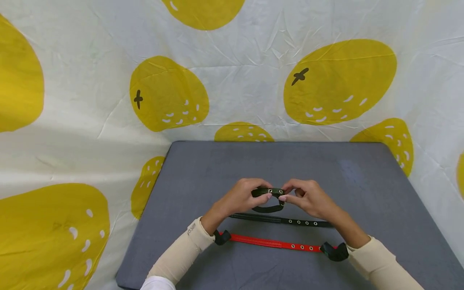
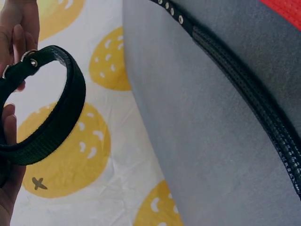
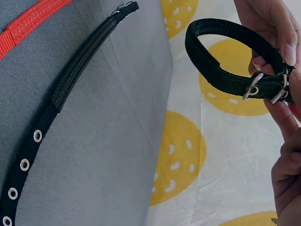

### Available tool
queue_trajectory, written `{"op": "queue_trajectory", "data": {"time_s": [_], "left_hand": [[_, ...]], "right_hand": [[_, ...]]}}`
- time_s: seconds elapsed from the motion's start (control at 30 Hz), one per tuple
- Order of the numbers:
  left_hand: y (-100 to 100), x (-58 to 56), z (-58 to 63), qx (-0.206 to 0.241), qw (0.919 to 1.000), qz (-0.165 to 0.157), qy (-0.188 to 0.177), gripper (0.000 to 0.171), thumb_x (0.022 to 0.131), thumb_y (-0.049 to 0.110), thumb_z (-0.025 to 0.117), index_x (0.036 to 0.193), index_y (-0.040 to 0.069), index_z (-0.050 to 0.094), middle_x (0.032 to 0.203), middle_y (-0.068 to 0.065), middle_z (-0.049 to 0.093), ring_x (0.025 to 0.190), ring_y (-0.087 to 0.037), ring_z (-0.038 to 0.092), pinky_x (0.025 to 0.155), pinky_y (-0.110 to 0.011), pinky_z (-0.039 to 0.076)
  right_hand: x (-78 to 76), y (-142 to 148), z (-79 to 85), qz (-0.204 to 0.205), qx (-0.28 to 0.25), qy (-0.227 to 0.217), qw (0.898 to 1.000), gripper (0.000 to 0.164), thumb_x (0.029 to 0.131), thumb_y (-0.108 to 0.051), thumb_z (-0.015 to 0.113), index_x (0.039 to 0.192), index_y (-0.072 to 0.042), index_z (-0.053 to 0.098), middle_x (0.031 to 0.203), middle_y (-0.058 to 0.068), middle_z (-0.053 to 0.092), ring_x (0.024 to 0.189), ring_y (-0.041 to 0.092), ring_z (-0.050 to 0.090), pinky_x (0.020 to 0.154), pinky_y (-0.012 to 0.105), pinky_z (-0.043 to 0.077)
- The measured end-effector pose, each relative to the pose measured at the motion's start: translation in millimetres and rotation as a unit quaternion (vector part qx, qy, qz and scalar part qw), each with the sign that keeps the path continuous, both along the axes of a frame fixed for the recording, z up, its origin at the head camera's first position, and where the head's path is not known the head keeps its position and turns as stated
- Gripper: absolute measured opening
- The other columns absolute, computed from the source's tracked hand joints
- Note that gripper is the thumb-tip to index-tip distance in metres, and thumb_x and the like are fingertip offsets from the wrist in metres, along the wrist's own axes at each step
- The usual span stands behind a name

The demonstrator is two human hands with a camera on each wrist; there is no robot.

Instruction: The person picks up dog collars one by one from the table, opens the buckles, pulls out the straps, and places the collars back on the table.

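Looped dark collar [image 1: 268, 209], lower centre of head view, partly hidden by fingers; left hand [image 1: 241, 195] and right hand [image 1: 312, 197] both pinch it. Below, black strap [image 1: 261, 218], right end behind forearm; red strap [image 1: 261, 241], ends obscured.

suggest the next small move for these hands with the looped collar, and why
I'd probably have the right hand gently tug the collar at its metal fittings while the left hand steadies it: it is bent into a loop, both hands pinch it near those fittings, and I can't tell whether it is fastened.
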State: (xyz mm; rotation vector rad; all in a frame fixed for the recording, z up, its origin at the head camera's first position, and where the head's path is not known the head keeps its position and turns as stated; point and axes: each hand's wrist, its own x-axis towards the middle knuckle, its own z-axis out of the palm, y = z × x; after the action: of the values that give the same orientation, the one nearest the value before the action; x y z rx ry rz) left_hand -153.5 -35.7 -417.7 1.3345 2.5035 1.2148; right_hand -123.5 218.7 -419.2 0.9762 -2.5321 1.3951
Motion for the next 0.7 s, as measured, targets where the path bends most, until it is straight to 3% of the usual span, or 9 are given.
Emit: {"op": "queue_trajectory", "data": {"time_s": [0.07,0.17,0.3,0.47,0.57,0.7], "left_hand": [[-0.1,0.4,0.6,0.001,1.0,0.001,-0.006,0.021,0.098,0.02,0.065,0.115,0.01,0.071,0.103,0.0,0.073,0.076,-0.001,0.057,0.067,-0.014,0.048],[0.0,1.4,3.3,-0.004,1.0,0.005,-0.004,0.02,0.098,0.019,0.065,0.114,0.009,0.072,0.102,0.0,0.073,0.074,-0.002,0.057,0.066,-0.014,0.048],[-0.4,1.7,7.0,-0.01,0.9999,-0.003,0.006,0.02,0.096,0.018,0.068,0.112,0.007,0.073,0.1,-0.002,0.074,0.073,-0.003,0.058,0.065,-0.013,0.048],[-0.8,1.3,8.9,-0.023,0.9995,-0.016,0.012,0.021,0.096,0.019,0.069,0.113,0.008,0.074,0.102,-0.001,0.076,0.076,0.0,0.062,0.07,-0.011,0.049],[-0.9,1.6,9.0,-0.029,0.9993,-0.019,0.01,0.022,0.096,0.02,0.069,0.115,0.008,0.074,0.104,-0.002,0.076,0.078,0.001,0.064,0.073,-0.012,0.05],[-0.4,2.5,9.5,-0.029,0.9994,-0.016,0.011,0.022,0.096,0.021,0.069,0.114,0.009,0.074,0.104,-0.001,0.075,0.078,-0.001,0.063,0.071,-0.012,0.05]], "right_hand": [[0.8,-0.2,-0.6,-0.005,0.0,-0.012,1.0,0.023,0.084,-0.006,0.079,0.098,-0.022,0.071,0.087,-0.004,0.072,0.048,-0.006,0.033,0.045,0.017,0.033],[1.4,-1.5,-1.5,-0.007,-0.004,-0.02,1.0,0.022,0.085,-0.008,0.08,0.1,-0.021,0.072,0.067,-0.008,0.061,0.046,-0.005,0.029,0.044,0.017,0.03],[1.1,-5.9,-0.7,0.001,-0.016,0.006,1.0,0.029,0.08,-0.004,0.083,0.102,-0.018,0.072,0.059,-0.007,0.048,0.048,-0.007,0.026,0.043,0.016,0.029],[-0.2,-11.8,1.6,0.015,-0.025,0.044,0.999,0.035,0.069,0.006,0.086,0.098,-0.01,0.073,0.082,0.002,0.066,0.049,-0.003,0.033,0.046,0.011,0.031],[-1.8,-12.6,0.4,0.023,-0.026,0.055,0.998,0.034,0.066,0.007,0.087,0.095,-0.008,0.074,0.08,0.003,0.067,0.049,0.0,0.035,0.048,0.009,0.031],[-4.1,-11.3,0.7,0.025,-0.019,0.054,0.998,0.032,0.071,0.004,0.087,0.096,-0.014,0.076,0.078,-0.007,0.064,0.052,-0.003,0.037,0.05,0.009,0.033]]}}
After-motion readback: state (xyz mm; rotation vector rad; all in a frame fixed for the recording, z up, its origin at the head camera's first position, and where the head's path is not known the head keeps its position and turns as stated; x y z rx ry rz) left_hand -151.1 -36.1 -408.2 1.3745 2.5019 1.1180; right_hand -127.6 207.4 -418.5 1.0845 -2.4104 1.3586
